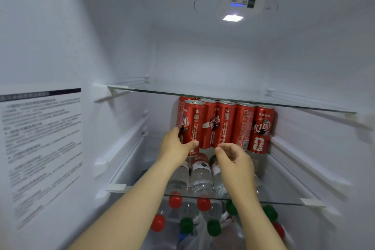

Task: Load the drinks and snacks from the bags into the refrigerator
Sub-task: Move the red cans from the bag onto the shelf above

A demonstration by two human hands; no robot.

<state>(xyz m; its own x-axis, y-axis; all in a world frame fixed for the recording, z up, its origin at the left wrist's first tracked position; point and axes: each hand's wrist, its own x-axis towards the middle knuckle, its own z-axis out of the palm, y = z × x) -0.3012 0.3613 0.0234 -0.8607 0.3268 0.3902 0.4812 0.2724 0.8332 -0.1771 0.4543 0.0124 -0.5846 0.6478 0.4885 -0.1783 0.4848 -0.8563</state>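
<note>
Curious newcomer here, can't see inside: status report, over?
Left hand grips front-left red metal cola can. Right hand loose, holding nothing. Nothing blocking.

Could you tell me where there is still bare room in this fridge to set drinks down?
The top glass shelf is bare. On the middle shelf, glass lies free left and right of the red cans. Below, bottles are crowded.

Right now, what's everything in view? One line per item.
cola cans: at least six, red, upright at the back of the middle shelf
water bottles: about eight, clear with red or green caps, lying below that shelf
glass shelves: two, clear, upper and middle
label: one, white with dark print, left wall
lamp: one, white, lit, ceiling
left hand: grips the front-left can
right hand: fingers curled at a can's base, contact unclear
</note>
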